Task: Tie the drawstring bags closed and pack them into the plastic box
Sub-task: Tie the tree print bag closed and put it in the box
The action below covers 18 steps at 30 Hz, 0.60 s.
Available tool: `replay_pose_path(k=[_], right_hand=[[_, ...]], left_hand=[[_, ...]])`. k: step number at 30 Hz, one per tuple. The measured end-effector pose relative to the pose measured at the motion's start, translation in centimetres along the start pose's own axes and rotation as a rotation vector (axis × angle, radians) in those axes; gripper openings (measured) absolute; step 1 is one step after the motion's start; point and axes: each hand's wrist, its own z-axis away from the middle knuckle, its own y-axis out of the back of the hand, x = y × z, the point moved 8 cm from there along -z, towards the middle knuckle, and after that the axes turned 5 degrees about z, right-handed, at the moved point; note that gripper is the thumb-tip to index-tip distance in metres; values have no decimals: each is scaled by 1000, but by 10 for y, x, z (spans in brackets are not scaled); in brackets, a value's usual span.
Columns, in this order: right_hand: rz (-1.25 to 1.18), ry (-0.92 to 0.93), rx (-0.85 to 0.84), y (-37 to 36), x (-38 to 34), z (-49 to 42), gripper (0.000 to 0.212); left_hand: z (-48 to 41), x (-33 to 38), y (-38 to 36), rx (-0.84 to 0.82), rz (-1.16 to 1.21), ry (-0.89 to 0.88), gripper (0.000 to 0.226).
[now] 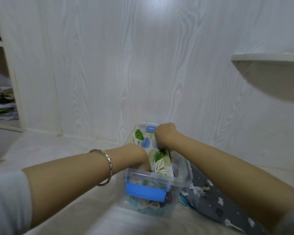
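A clear plastic box [183, 173] with blue latch handles [145, 192] stands on the pale floor near the wall. Inside it lies a white drawstring bag [146, 143] printed with green and blue leaves, its cream cord [159, 167] bunched toward the near end. My left hand [141, 160] reaches down into the box beside the bag, its fingers hidden behind the box wall. My right hand [165, 135] is closed on the bag's top edge at the far side of the box. More fabric shows dimly through the box's lower wall.
A dark grey patterned cloth [210, 199] lies on the floor right of the box, under my right forearm. The white wood-grain wall [126, 65] rises just behind the box. A rounded shelf [268, 65] juts out at upper right. Open shelving with clutter [2, 106] is at left.
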Motion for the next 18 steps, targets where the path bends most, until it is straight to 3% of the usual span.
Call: replay_pose_path(k=[2,4,6,7,9,14,16,18], right_hand=[[-47,79,-171,-21,-14,1,20],[-414,99,-442,-39,-13,6,21],[-759,78,-552,-39,-6,9,17],[-802,79,-543,-38,-2,8,11],[-699,77,-451,-34,5,2,18],[-302,38,-68,-14,6,-8,21],[-170,43,-80,-22,1,-9,32],[-202,71,-57,-17,-3,-9,36]], left_hand=[[1,-3,1,29,-1,20,42],[-2,-5,1,48,-15,25,42],[-2,-4,0,39,-10,13,42],[-4,-3,0,35,-12,9,42],[-9,-3,-1,28,-23,4,41],[-1,1,-2,25,1,-1,42],[1,3,-4,14,39,-34,40],[-2,4,-4,-9,139,-123,39]])
